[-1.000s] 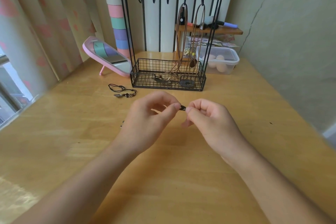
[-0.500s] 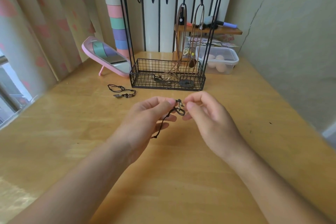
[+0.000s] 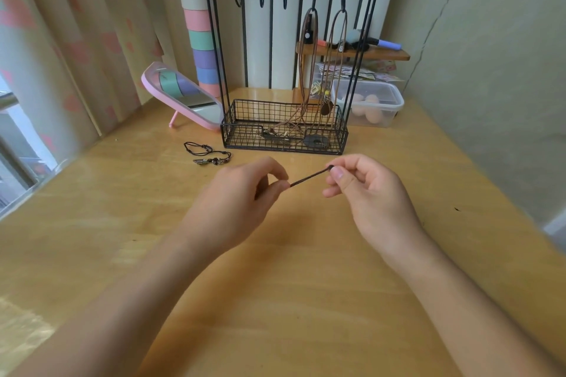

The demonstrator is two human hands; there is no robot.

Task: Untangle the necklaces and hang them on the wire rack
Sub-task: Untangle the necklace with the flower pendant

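A black cord necklace is stretched taut between my two hands above the wooden table. My left hand pinches its lower left end. My right hand pinches the other end between thumb and forefinger; the rest of the cord is hidden in my hands. Behind them stands the black wire rack with a row of hooks on top. Two brown cord necklaces hang from its two right hooks, their pendants down in the basket. Another black necklace lies coiled on the table left of the rack.
A pink tilted mirror stands left of the rack. A clear plastic box and a small wooden shelf with pens are behind the rack at right. Curtains hang at left, a wall rises at right. The wooden table spreads below my arms.
My hands have moved apart and pulled the black cord straight between them; one second ago their fingertips were together on it, and half a second ago a loop dangled from my left hand.
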